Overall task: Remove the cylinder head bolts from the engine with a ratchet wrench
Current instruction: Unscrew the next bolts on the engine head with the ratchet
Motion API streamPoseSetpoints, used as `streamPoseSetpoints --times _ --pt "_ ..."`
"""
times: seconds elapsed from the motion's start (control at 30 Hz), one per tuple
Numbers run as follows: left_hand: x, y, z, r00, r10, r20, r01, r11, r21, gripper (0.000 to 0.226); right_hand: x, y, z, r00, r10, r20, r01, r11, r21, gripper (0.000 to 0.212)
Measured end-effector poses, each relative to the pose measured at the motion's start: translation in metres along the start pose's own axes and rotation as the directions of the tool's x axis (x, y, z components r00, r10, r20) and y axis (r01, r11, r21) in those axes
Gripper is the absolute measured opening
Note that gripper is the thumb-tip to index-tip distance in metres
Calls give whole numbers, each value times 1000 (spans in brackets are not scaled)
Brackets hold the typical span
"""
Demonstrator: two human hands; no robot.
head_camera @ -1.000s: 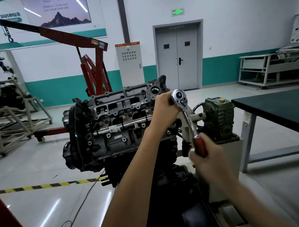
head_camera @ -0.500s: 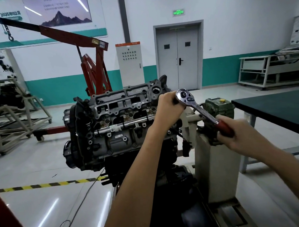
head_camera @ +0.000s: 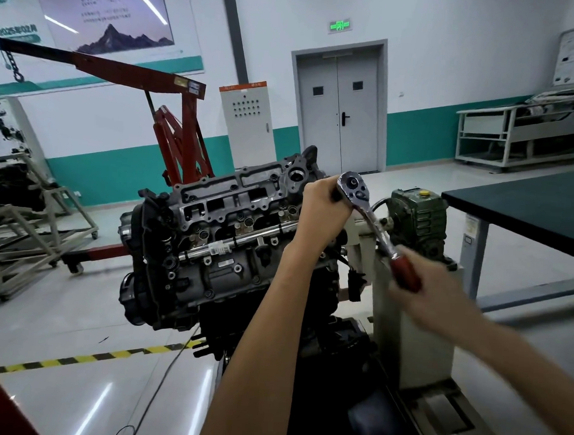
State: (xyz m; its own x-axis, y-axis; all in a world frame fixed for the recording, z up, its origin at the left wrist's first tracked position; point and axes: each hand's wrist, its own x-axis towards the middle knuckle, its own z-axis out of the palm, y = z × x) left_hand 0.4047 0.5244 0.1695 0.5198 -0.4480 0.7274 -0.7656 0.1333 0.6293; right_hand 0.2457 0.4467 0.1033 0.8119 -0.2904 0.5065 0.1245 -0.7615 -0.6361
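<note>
We hold the stiff steel ratchet wrench point(head_camera: 368, 219) at the right end of the engine point(head_camera: 218, 244). Our left hand point(head_camera: 322, 214) curls just under its head, and our right hand point(head_camera: 432, 287), blurred, apparently grips the red handle for leverage.

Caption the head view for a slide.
Left hand holds the ratchet wrench at the engine; right hand grips its red handle.

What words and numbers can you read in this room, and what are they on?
"2025年02月": wall banner, top left.
Mountain poster: title too blurred to read.
Green sign over the door: too blurred.
Cabinet's orange strip, engine label, crane sticker: too small.
</note>
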Motion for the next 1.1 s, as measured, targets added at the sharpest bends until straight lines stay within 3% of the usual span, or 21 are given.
streamPoseSetpoints --times 0.1,0.2,0.3,0.37,0.43,0.47,0.53,0.63,0.7,0.77,0.83,0.9,0.97,1.03,1.1 --pt "-2 2 -3 999 3 -44 -3 1000 -9 21 23 2 -46 987 -158 16 157 954 -256 31" --pt "-6 2 -8 999 -6 -52 5 1000 -28 17 21 1 -32 989 -143 -36 130 960 -246 31" --pt "-6 1 -6 998 -10 -60 9 1000 -15 18 -7 -13 21 982 59 -182 -65 997 -32 28" --pt "-5 1 -5 997 -19 -72 17 1000 -16 25 -13 -35 61 952 159 -261 -105 973 207 28" --pt "-4 -1 -6 998 -14 -66 13 1000 -15 34 -11 -57 89 945 217 -246 -101 906 410 27" --pt "-4 -1 -7 999 -12 -53 11 1000 -8 36 -10 -57 91 950 216 -225 -104 899 425 27" --pt "-2 0 -9 1000 -17 -14 17 1000 8 32 -8 -39 66 976 148 -161 -98 953 286 26" --pt "-1 7 -10 999 -15 42 13 999 51 29 4 -6 -9 998 -16 56 20 997 -73 35" --pt "-1 8 -9 999 -16 47 13 998 60 24 17 1 -44 993 -98 67 113 958 -264 38" --pt "-2 7 -7 1000 -11 25 10 999 51 19 24 3 -48 990 -144 -4 135 938 -319 34" --pt "-3 6 -6 1000 -8 10 8 999 36 16 13 2 -26 992 -96 -86 74 970 -232 27" --pt "-4 3 -3 1000 11 -11 -11 1000 27 21 -7 -11 18 982 63 -177 -63 998 6 32" --pt "-2 -2 -2 999 24 -40 -23 999 31 29 -15 -32 65 948 207 -244 -134 949 285 28" --pt "0 -4 -2 999 29 -45 -27 999 33 30 -10 -53 95 932 268 -246 -117 861 495 25" --pt "1 -5 -2 999 26 -36 -25 999 39 29 -7 -54 96 937 245 -251 -104 878 468 24"
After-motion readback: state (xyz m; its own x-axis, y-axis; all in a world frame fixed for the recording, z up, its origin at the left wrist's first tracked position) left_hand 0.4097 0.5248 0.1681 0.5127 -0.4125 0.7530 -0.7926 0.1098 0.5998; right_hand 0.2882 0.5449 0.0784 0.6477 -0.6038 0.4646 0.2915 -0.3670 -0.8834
